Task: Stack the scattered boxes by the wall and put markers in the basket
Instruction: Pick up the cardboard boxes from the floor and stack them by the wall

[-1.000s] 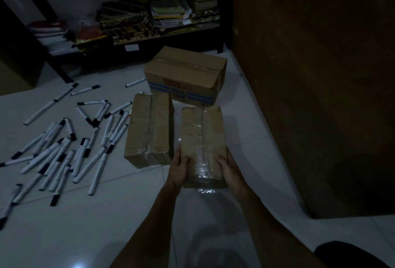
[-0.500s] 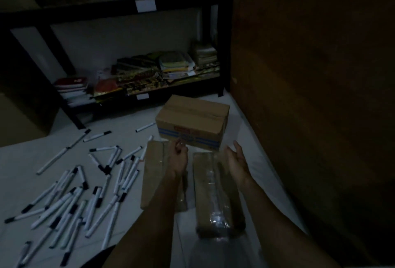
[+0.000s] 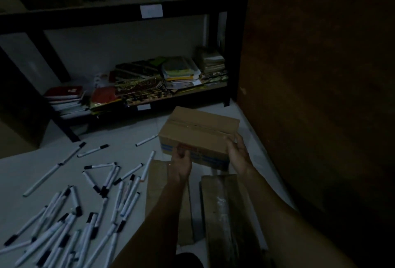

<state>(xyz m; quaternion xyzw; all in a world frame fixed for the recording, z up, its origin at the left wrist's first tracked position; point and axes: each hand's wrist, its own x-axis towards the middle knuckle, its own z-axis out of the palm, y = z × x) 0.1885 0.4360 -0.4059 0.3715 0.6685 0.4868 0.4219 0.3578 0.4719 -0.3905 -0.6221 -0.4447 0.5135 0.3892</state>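
both hands are on the printed cardboard box (image 3: 198, 137) ahead: left hand (image 3: 180, 164) curled against its near face, right hand (image 3: 239, 154) wrapped round its right near corner. its long axis runs left to right, by the dark wall (image 3: 320, 97). two flatter boxes (image 3: 226, 214) lie nearer.

We see a brown cardboard box (image 3: 198, 133) with blue stripes and a red mark, white markers (image 3: 64, 231) capped black on our pale floor (image 3: 128, 144).

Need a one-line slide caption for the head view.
Both hands, left hand and right hand, grip the printed brown cardboard box beside scattered white markers.
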